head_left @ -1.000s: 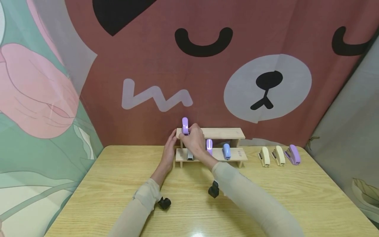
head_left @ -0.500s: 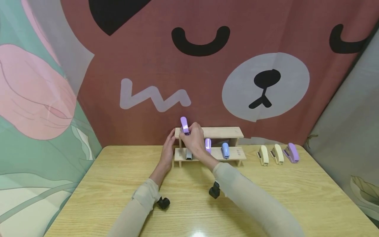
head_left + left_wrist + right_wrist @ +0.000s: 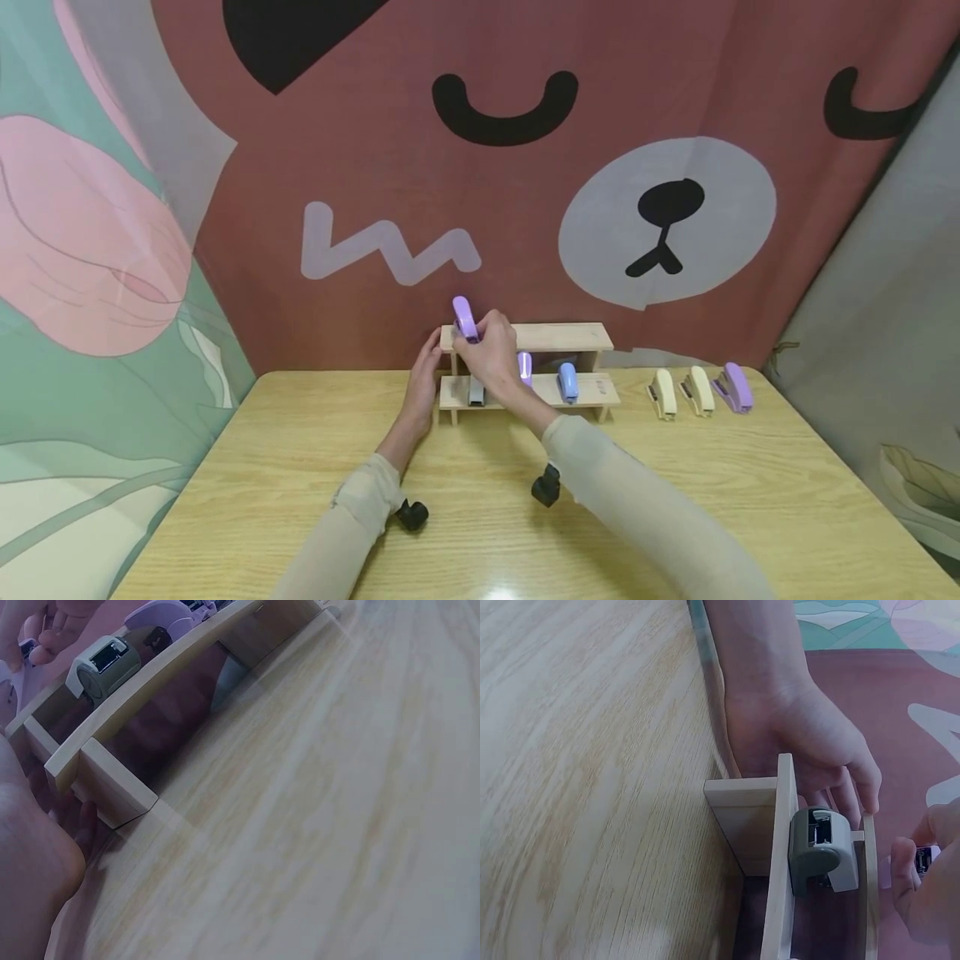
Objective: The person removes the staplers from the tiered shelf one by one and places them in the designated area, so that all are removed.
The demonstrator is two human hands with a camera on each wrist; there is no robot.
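My right hand (image 3: 491, 354) pinches a purple stapler (image 3: 464, 317) at the left end of the upper tier of a small wooden two-step shelf (image 3: 562, 336). The stapler's top leans a little to the left. Against the shelf's left end lies my left hand (image 3: 422, 387), its fingers stretched along the side. On the lower tier stand a grey stapler (image 3: 825, 851), another purple stapler (image 3: 525, 368) partly behind my right hand, and a blue stapler (image 3: 567, 383). The left wrist view shows the grey stapler (image 3: 109, 671) close above the lower board's front edge.
Two cream staplers (image 3: 663, 394) and a purple one stand in a row on the wooden table (image 3: 300, 467), right of the shelf. A curtain (image 3: 375, 167) with a bear print hangs right behind the table's back edge.
The held purple stapler has tilted from nearly upright to leaning left, still in my right hand's pinch. My left hand stays at the shelf's end. The head view has shifted slightly.
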